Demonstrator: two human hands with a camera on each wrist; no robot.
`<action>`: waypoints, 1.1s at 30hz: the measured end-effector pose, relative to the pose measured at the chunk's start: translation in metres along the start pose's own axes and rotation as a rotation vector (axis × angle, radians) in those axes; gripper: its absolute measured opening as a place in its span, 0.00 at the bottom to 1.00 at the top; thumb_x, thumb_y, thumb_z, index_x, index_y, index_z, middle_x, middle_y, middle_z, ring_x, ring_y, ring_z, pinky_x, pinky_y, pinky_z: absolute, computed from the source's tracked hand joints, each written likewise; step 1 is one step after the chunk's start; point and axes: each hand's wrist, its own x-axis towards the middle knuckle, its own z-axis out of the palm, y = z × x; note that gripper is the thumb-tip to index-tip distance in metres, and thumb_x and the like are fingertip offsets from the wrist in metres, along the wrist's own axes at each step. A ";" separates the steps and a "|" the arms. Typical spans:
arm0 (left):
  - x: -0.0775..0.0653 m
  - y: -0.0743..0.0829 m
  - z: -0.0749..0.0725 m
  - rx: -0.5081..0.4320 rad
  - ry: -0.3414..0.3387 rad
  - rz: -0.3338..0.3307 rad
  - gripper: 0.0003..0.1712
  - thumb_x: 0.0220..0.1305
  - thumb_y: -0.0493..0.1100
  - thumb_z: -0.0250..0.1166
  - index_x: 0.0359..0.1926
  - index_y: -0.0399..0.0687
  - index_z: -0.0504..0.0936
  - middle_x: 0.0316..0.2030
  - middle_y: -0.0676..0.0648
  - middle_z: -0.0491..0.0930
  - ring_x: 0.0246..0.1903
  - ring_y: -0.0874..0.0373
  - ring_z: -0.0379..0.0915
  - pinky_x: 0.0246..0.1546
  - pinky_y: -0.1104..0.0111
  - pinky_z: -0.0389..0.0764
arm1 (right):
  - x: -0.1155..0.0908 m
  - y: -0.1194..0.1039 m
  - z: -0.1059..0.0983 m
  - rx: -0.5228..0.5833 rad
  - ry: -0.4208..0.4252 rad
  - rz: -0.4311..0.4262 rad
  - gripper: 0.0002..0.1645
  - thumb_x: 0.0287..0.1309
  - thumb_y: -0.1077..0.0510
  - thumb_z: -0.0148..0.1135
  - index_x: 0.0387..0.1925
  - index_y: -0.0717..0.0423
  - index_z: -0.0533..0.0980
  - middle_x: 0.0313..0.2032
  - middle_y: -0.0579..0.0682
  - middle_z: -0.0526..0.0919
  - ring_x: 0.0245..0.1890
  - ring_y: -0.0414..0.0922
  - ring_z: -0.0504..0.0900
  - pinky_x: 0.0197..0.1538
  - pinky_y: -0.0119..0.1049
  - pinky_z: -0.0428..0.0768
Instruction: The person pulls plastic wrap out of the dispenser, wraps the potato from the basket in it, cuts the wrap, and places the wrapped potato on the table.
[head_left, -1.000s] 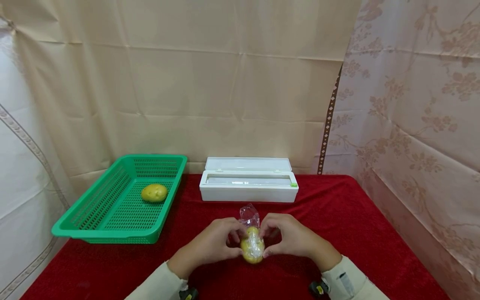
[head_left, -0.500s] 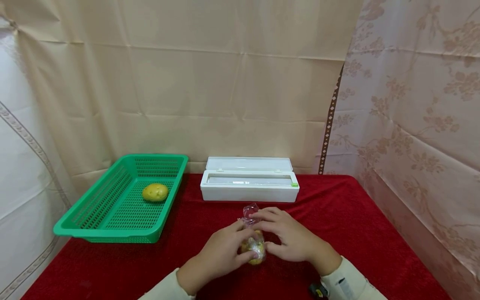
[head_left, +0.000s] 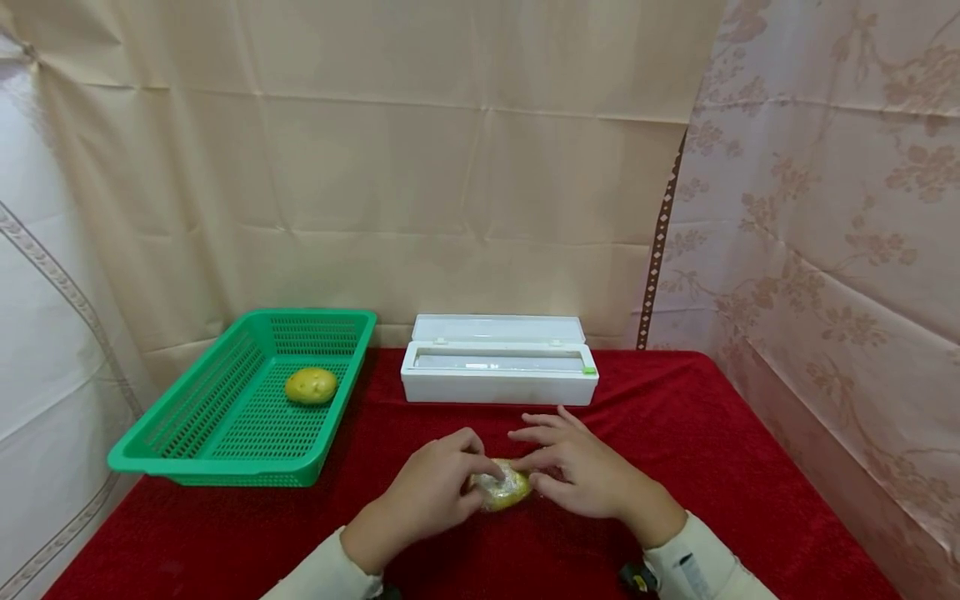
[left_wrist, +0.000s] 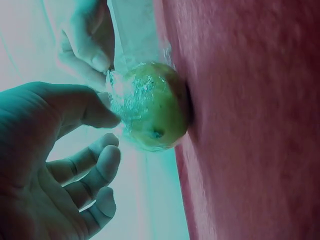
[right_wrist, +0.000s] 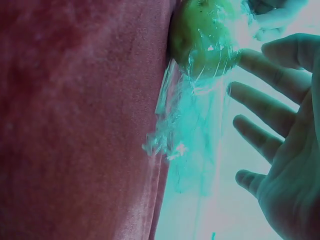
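A yellow potato (head_left: 508, 490) wrapped in clear cling film lies on the red cloth, turned roughly sideways. At its left end my left hand (head_left: 431, 492) holds it, thumb and index finger bent against the film. The left wrist view shows that hand's other fingers loosely curled, apart from the potato (left_wrist: 157, 107). My right hand (head_left: 588, 471) is at the other end, fingers spread and fairly straight, the index fingertip touching the wrapped top. Loose crumpled cling film (right_wrist: 172, 132) trails from the potato in the right wrist view.
Behind the hands stands a white cling film box (head_left: 498, 387) with its lid raised and a green slider at its right end. A green plastic basket (head_left: 217, 468) on the left holds another potato (head_left: 311, 386). Red cloth (head_left: 720, 467) covers the table; curtains hang behind.
The wrapped potato has turned from pointing away to lying sideways. Both hands have shifted round it, and the right fingers have spread out. The film tail above it is out of the head view.
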 end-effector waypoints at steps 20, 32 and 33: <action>0.000 -0.011 -0.002 0.106 0.008 -0.007 0.18 0.59 0.45 0.72 0.51 0.63 0.90 0.44 0.58 0.79 0.37 0.66 0.75 0.39 0.70 0.80 | 0.001 0.000 -0.002 0.018 -0.042 -0.072 0.29 0.59 0.67 0.56 0.57 0.42 0.85 0.54 0.34 0.86 0.57 0.36 0.83 0.62 0.46 0.80; 0.002 -0.023 0.002 0.205 -0.069 -0.016 0.40 0.52 0.43 0.79 0.68 0.60 0.79 0.65 0.54 0.79 0.52 0.54 0.83 0.50 0.56 0.84 | 0.001 -0.007 0.004 -0.052 -0.032 -0.061 0.36 0.55 0.67 0.69 0.64 0.38 0.80 0.62 0.39 0.79 0.59 0.40 0.79 0.60 0.41 0.81; 0.002 -0.024 0.003 0.205 -0.080 -0.022 0.43 0.51 0.44 0.80 0.69 0.59 0.77 0.66 0.54 0.78 0.53 0.53 0.83 0.52 0.54 0.84 | 0.001 -0.007 0.006 -0.051 -0.027 -0.060 0.37 0.55 0.67 0.71 0.64 0.38 0.79 0.65 0.41 0.77 0.62 0.41 0.79 0.61 0.42 0.81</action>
